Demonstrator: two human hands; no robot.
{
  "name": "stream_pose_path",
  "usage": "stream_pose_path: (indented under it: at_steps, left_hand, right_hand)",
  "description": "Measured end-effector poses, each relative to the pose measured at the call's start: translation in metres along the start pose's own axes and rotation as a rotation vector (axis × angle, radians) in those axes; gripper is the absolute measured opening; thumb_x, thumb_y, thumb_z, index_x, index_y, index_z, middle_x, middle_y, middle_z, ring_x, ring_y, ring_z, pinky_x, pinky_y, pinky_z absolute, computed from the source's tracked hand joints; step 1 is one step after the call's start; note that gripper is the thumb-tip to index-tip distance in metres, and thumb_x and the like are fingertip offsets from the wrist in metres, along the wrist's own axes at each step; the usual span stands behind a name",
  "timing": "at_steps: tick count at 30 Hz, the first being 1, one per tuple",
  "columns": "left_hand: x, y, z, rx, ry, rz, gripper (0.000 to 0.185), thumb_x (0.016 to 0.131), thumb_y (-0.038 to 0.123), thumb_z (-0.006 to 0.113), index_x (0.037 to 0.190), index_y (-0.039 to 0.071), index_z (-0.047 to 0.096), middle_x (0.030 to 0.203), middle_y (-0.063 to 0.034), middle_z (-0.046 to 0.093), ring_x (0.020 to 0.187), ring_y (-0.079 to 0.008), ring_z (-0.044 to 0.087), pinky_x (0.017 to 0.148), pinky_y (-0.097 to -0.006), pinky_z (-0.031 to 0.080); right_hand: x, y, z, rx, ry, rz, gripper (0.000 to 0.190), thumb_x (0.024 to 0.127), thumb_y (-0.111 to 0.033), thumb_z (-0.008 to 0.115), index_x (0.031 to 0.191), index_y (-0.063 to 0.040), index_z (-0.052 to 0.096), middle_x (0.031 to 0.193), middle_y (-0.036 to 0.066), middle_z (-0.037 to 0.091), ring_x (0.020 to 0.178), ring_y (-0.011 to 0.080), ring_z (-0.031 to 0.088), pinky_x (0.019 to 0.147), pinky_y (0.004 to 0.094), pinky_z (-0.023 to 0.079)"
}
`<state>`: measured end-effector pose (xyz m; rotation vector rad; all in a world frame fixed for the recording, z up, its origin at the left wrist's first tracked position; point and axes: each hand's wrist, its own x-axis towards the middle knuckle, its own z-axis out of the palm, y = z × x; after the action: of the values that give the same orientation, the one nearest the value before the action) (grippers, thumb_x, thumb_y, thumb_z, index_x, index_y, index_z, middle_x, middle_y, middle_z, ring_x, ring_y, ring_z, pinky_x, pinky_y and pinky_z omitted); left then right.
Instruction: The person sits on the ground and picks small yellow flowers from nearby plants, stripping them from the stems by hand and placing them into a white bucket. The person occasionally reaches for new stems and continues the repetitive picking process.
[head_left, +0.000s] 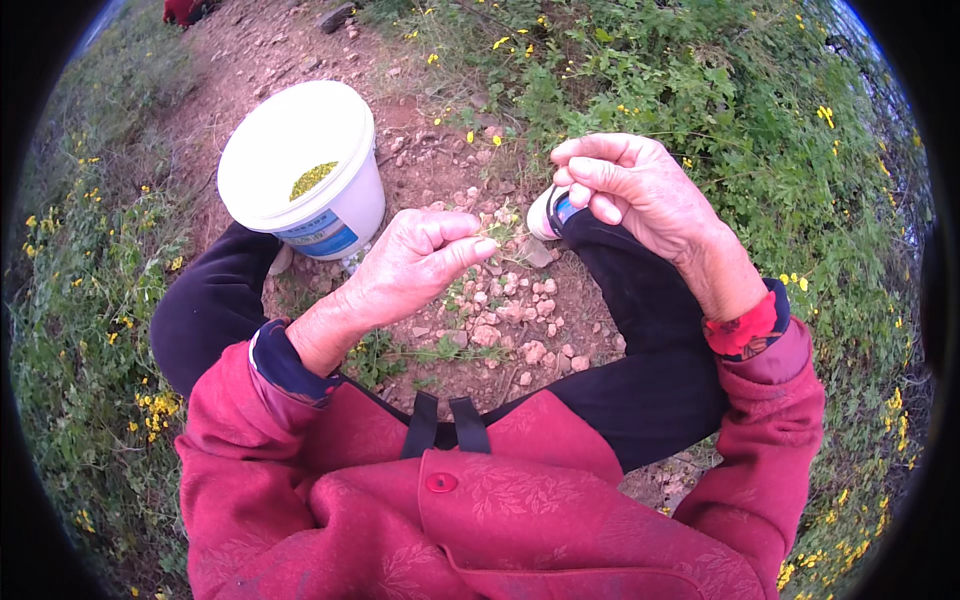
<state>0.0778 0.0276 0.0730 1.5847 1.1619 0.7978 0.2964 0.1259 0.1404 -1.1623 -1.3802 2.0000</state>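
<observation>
My left hand (409, 259) pinches thin green plant stems (506, 231) between thumb and forefinger, above the stony ground. To its upper right, my right hand (634, 187) is raised near my shoe (545, 214) with its fingers curled and the thumb close to the forefinger. Whether anything tiny sits between those fingertips, I cannot tell. A white plastic bucket (366, 187) stands just beyond my left hand, tilted in this view. Small yellow-green plant bits (313, 180) lie inside it, and a blue label with writing is on its side.
Pale stones (487, 335) and reddish soil (420, 161) lie between my bent legs. Green plants with yellow flowers (660, 90) grow on the right, and more flowering plants (82, 300) on the left. A dark rock (335, 17) and a red object (182, 10) are farther up the path.
</observation>
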Motion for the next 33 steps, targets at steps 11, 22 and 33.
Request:
stream_pose_path:
  at_steps: [11, 22, 33]
  left_hand:
    - [-0.001, -0.008, 0.024, 0.853, 0.377, 0.348, 0.011, 0.077, 0.011, 0.062, 0.078, 0.005, 0.054, 0.061, -0.0079, 0.056, 0.058, -0.0257, 0.061, 0.049, -0.0374, 0.050]
    - [-0.005, 0.003, 0.017, 0.831, 0.321, 0.250, 0.012, 0.075, 0.011, 0.061, 0.078, 0.005, 0.051, 0.063, -0.0100, 0.060, 0.063, -0.0292, 0.065, 0.051, -0.0403, 0.052]
    - [0.003, 0.003, 0.002, -0.130, 0.263, 0.127, 0.024, 0.096, 0.022, 0.055, 0.085, 0.003, 0.065, 0.059, 0.0043, 0.049, 0.053, -0.0029, 0.045, 0.047, -0.0213, 0.035]
  right_hand:
    - [0.006, 0.038, 0.025, -0.154, -0.121, 0.197, 0.037, 0.085, -0.033, 0.072, 0.091, 0.001, 0.060, 0.068, 0.004, 0.060, 0.048, 0.0043, 0.049, 0.041, 0.0158, 0.036]
    - [0.009, 0.037, 0.017, 0.057, 0.006, 0.124, 0.013, 0.085, -0.004, 0.067, 0.090, -0.002, 0.056, 0.070, 0.008, 0.063, 0.057, 0.0137, 0.061, 0.049, 0.0224, 0.050]
    - [0.013, 0.031, 0.008, 0.253, -0.262, 0.053, 0.032, 0.093, -0.030, 0.060, 0.099, 0.001, 0.058, 0.081, 0.004, 0.060, 0.061, 0.0078, 0.056, 0.045, 0.0178, 0.042]
